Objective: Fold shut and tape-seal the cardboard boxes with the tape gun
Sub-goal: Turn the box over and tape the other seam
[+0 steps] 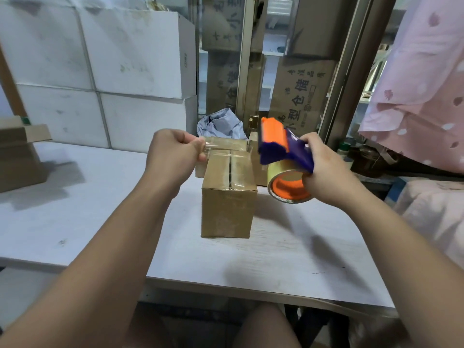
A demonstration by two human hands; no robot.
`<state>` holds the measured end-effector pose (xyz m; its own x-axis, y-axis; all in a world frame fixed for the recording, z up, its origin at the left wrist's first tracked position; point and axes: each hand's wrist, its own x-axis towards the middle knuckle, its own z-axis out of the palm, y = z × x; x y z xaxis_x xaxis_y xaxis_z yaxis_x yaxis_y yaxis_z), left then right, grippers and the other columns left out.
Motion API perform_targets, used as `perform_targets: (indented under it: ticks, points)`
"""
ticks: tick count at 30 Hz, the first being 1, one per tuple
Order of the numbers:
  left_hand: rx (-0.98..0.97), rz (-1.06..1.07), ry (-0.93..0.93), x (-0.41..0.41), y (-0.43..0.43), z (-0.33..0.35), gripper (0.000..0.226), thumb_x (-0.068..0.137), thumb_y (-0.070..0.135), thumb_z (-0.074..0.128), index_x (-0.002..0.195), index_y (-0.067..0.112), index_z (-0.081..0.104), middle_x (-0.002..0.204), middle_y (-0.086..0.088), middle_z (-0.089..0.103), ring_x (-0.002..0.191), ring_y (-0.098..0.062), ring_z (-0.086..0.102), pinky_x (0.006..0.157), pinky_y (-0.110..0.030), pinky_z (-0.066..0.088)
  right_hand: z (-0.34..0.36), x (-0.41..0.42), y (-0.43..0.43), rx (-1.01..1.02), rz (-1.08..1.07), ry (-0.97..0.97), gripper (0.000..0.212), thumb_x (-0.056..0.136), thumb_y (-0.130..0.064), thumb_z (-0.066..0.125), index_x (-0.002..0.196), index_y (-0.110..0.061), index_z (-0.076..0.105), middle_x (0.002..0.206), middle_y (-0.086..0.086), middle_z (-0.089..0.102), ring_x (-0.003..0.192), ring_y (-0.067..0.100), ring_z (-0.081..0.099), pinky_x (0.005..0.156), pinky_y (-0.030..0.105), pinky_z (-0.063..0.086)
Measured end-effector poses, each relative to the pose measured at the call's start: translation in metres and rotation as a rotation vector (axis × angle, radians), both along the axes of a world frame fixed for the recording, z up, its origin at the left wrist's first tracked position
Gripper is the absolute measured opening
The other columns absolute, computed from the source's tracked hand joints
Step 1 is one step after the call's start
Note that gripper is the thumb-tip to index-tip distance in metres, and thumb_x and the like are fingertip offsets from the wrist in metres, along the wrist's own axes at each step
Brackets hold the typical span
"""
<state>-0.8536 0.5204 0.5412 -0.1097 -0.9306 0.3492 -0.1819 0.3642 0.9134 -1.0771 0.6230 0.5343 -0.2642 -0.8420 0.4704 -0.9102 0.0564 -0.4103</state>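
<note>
A small brown cardboard box [227, 209] stands on the white table [100, 222], its top flaps folded shut with a dark seam down the middle. My right hand [326, 169] grips a purple and orange tape gun [281, 146] with a roll of clear tape [288, 184], held just right of and above the box. My left hand [173, 154] pinches the free end of a clear tape strip [226, 150] that stretches from the gun across the air over the box top. A second cardboard box [223, 144] sits directly behind the first.
White cartons [100, 71] are stacked at the back left. An open cardboard box [20, 154] stands at the far left. Crumpled pale plastic [221, 124] lies behind the boxes. Printed brown cartons [298, 96] stand behind a window frame, and pink cloth [421, 96] hangs at right.
</note>
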Motion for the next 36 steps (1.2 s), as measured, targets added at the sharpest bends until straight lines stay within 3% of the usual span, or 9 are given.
perform_targets:
  ticks: [5, 12, 17, 21, 24, 28, 30, 31, 36]
  points:
    - [0.158, -0.034, -0.011, 0.005, -0.004, -0.018, 0.02, 0.093, 0.019, 0.057, 0.08, 0.007, 0.065, 0.071, 0.0, 0.064, 0.075, -0.003, 0.054, 0.061, -0.019, 0.034, 0.001, -0.002, 0.01, -0.02, 0.015, -0.175, 0.055, 0.076, 0.01, 0.056, 0.111, -0.029, 0.038, 0.102, -0.001, 0.052, 0.086, 0.025, 0.052, 0.055, 0.026, 0.038]
    - [0.303, -0.049, 0.011, 0.017, -0.003, -0.03, 0.012, 0.089, 0.015, 0.061, 0.084, 0.007, 0.068, 0.066, 0.002, 0.065, 0.067, -0.005, 0.047, 0.076, -0.026, 0.031, -0.006, 0.005, 0.009, 0.083, 0.017, -0.12, 0.06, 0.075, 0.004, 0.066, 0.111, -0.033, 0.036, 0.106, -0.003, 0.053, 0.092, 0.022, 0.054, 0.07, 0.033, 0.048]
    - [0.38, -0.074, 0.023, 0.027, -0.004, -0.038, 0.01, 0.088, 0.016, 0.061, 0.085, 0.01, 0.07, 0.049, 0.011, 0.063, 0.061, -0.007, 0.04, 0.066, -0.028, 0.033, -0.011, 0.008, 0.006, 0.108, 0.035, -0.097, 0.059, 0.075, 0.004, 0.066, 0.111, -0.033, 0.036, 0.105, -0.002, 0.051, 0.089, 0.02, 0.052, 0.072, 0.035, 0.05]
    - [0.392, -0.062, 0.031, 0.027, -0.004, -0.045, 0.011, 0.087, 0.016, 0.062, 0.082, 0.009, 0.07, 0.051, 0.01, 0.063, 0.059, -0.005, 0.04, 0.104, -0.045, 0.035, -0.016, 0.007, 0.004, 0.115, 0.037, -0.066, 0.055, 0.075, 0.005, 0.062, 0.109, -0.031, 0.037, 0.1, -0.003, 0.051, 0.081, 0.016, 0.05, 0.061, 0.026, 0.041]
    - [0.403, -0.068, 0.039, 0.025, -0.004, -0.052, 0.012, 0.087, 0.016, 0.063, 0.083, 0.007, 0.069, 0.05, 0.01, 0.063, 0.058, -0.003, 0.04, 0.11, -0.046, 0.029, -0.022, 0.006, 0.001, 0.122, 0.035, -0.071, 0.054, 0.075, 0.006, 0.06, 0.108, -0.03, 0.038, 0.1, -0.001, 0.052, 0.082, 0.019, 0.05, 0.063, 0.03, 0.042]
    - [0.425, -0.076, 0.059, 0.025, -0.007, -0.059, 0.012, 0.088, 0.018, 0.063, 0.083, 0.008, 0.07, 0.055, 0.008, 0.065, 0.06, -0.006, 0.042, 0.103, -0.044, 0.037, -0.032, 0.003, -0.002, 0.14, 0.049, -0.12, 0.052, 0.076, 0.005, 0.06, 0.109, -0.029, 0.038, 0.099, 0.0, 0.053, 0.085, 0.022, 0.052, 0.065, 0.033, 0.044]
    - [0.442, -0.081, 0.059, 0.024, -0.008, -0.062, 0.012, 0.088, 0.02, 0.063, 0.082, 0.011, 0.07, 0.055, 0.01, 0.065, 0.061, -0.011, 0.041, 0.073, -0.031, 0.045, -0.038, 0.001, -0.003, 0.144, 0.053, -0.151, 0.051, 0.077, 0.006, 0.059, 0.108, -0.029, 0.038, 0.094, -0.002, 0.052, 0.079, 0.016, 0.051, 0.06, 0.029, 0.041]
    - [0.449, -0.08, 0.056, 0.023, -0.008, -0.064, 0.013, 0.088, 0.021, 0.063, 0.082, 0.011, 0.07, 0.054, 0.011, 0.064, 0.06, -0.012, 0.04, 0.059, -0.027, 0.037, -0.04, 0.0, -0.003, 0.146, 0.057, -0.166, 0.051, 0.077, 0.006, 0.058, 0.107, -0.029, 0.038, 0.092, -0.003, 0.052, 0.078, 0.015, 0.051, 0.059, 0.028, 0.04]
    - [0.508, -0.11, 0.103, 0.017, -0.005, -0.076, 0.013, 0.089, 0.023, 0.062, 0.089, 0.013, 0.07, 0.066, 0.006, 0.062, 0.059, -0.012, 0.039, 0.055, -0.027, 0.027, -0.051, -0.002, -0.005, 0.16, 0.092, -0.253, 0.054, 0.078, 0.009, 0.057, 0.113, -0.028, 0.037, 0.099, 0.0, 0.054, 0.086, 0.022, 0.053, 0.065, 0.027, 0.043]
